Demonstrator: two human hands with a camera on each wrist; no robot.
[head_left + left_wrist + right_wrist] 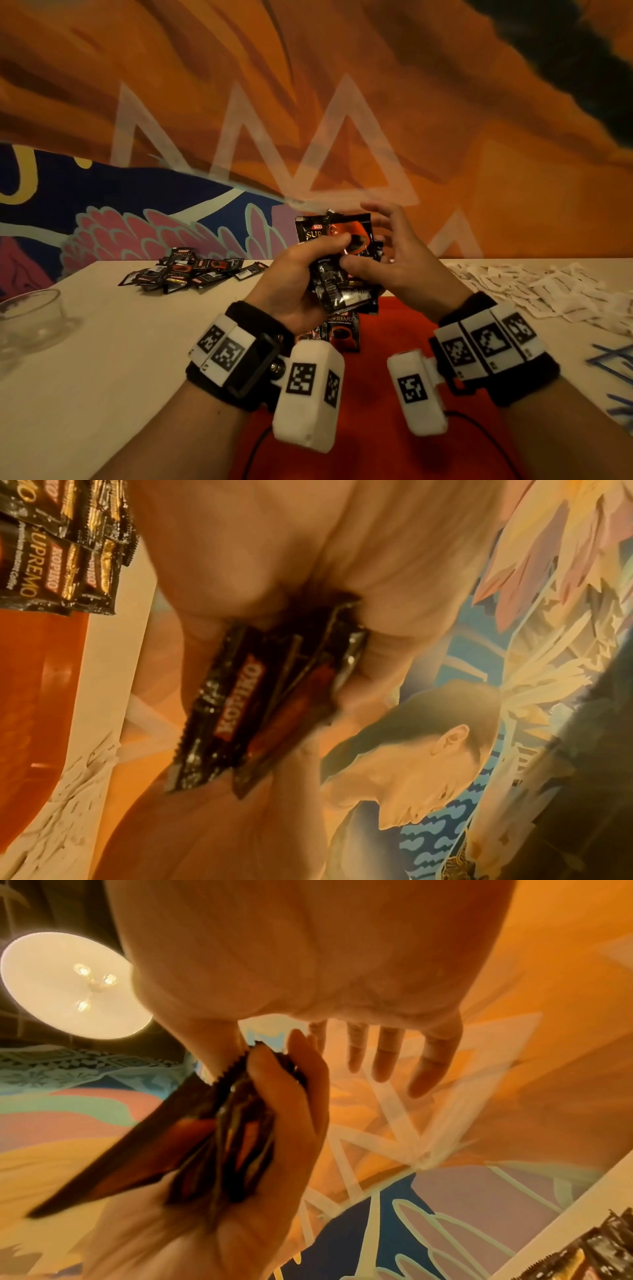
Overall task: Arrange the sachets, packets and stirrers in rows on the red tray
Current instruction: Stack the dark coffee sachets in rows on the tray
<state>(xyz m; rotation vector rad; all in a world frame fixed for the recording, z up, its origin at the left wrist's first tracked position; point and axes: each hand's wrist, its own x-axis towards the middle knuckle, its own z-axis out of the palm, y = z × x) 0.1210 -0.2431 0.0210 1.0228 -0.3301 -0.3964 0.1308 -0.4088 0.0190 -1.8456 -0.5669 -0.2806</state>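
1. The left hand [294, 274] was closed round a thick bundle of black coffee sachets [337, 263], thumb pressed across the front, held up above the far end of the red tray [387, 377].
2. The right hand [394, 260] met the bundle from the right: its thumb lay against the sachets' lower edge while the other fingers [387, 1053] were spread and straight, gripping nothing. Whether thumb and forefinger pinched a single sachet could not be told.
3. A few sachets [342, 330] already lay on the tray just below the bundle, overlapping one another — the wrist view showed them fanned rather than squared off.
4. More black sachets sat in a loose heap [191, 270] on the far left of the desk [120, 359]; white packets [548, 291] were scattered on the right, and blue stirrers [613, 363] lay at the right edge. A glass bowl [30, 322] stood at the left.
5. Risks, as I judge them:
   - The bundle was splayed in the left hand, so peeling one sachet off could drag a neighbour with it — several might slide out and fall onto those already laid.
   - The foil looked slick; a loosened thumb could spill the whole stack.
   - Sachets set down overlapping could make a crooked row and crowd out space for the packets and stirrers.
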